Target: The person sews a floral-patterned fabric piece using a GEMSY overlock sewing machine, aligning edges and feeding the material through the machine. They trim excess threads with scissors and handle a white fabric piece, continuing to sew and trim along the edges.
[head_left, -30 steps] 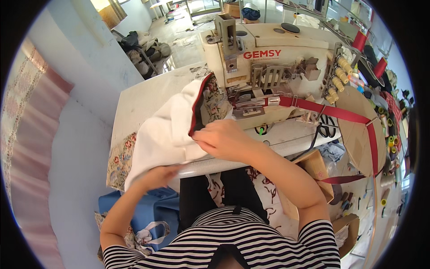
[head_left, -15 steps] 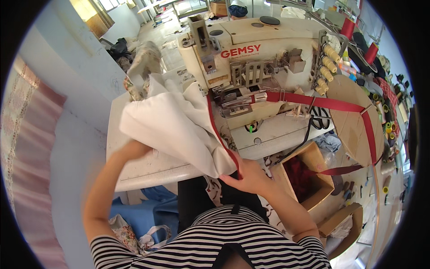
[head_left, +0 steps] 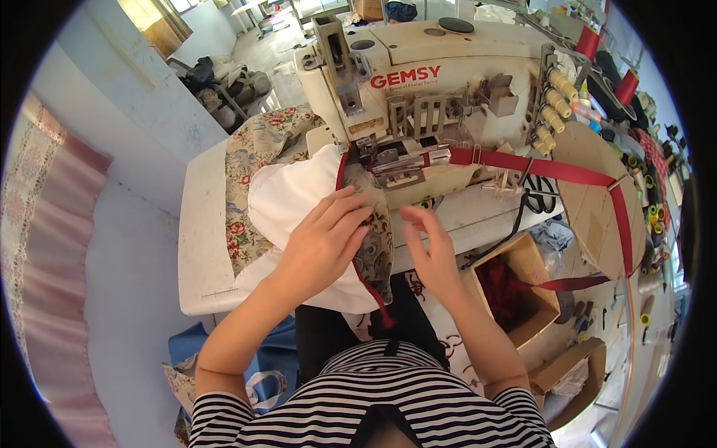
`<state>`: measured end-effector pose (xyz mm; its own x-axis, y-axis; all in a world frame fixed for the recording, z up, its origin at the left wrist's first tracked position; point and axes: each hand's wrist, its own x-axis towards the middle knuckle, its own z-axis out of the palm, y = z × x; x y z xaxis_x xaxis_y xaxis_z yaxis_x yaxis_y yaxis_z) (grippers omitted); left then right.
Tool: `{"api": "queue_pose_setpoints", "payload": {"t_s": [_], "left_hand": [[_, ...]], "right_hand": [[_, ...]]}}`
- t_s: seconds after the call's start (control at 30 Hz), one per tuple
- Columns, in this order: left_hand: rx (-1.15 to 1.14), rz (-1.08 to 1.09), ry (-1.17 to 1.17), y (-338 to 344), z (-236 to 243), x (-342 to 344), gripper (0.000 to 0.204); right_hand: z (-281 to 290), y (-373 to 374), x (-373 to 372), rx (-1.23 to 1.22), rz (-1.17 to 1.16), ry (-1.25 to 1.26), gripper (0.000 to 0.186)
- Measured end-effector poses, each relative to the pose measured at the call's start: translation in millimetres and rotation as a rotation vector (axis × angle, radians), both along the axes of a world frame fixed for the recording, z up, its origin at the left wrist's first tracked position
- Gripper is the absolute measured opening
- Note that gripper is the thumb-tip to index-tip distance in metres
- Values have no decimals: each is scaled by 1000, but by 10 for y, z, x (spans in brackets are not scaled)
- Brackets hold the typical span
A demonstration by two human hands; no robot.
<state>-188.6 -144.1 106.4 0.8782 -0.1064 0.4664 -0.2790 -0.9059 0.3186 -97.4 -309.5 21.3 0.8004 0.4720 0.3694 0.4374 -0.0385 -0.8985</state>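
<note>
My left hand [head_left: 321,235] lies on the white fabric [head_left: 287,201], its fingers stretched toward the red bound edge. Dark red binding [head_left: 369,287] runs along that edge, from the sewing machine's needle area [head_left: 362,153] down toward my lap. A strip of patterned fabric [head_left: 382,246] shows to the right of my left fingers. Floral fabric [head_left: 246,172] spreads on the table left of the machine. Just right of the cloth my right hand [head_left: 431,254] hovers with thumb and fingers apart, holding nothing.
The off-white sewing machine [head_left: 463,48] stands ahead. Red tape [head_left: 560,170] runs from its folder past a cardboard disc [head_left: 590,201]. An open box [head_left: 534,306] holds red material at the right. Thread cones [head_left: 588,42] stand beyond. Blue cloth [head_left: 280,358] hangs below the table.
The lifted fabric has been laid down, floral cloth now spread over the table's left. My left hand moved right onto the fabric; my right hand let go of its edge and rose.
</note>
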Motion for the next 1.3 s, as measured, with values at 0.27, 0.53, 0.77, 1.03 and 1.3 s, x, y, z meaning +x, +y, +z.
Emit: {"api": "queue_pose_setpoints", "payload": {"t_s": [0.27,0.53,0.77,1.03,1.3], "left_hand": [[53,161,-13,258,-452,349,29],[-130,108,41,404,-515,403,30],[-179,34,56,618,-530,546,25],[-89,23,38,886,-515,724,23],[133,16,-24,513,-453,47,27]], "right_hand": [[-552,84,29,96,612,777,32],[-587,-86,126,67,707,940,32],[-544,33,165,117,690,955,30],[-465,307,339,72,660,929,29],[-507,352,550,-60,693,758,28]]}}
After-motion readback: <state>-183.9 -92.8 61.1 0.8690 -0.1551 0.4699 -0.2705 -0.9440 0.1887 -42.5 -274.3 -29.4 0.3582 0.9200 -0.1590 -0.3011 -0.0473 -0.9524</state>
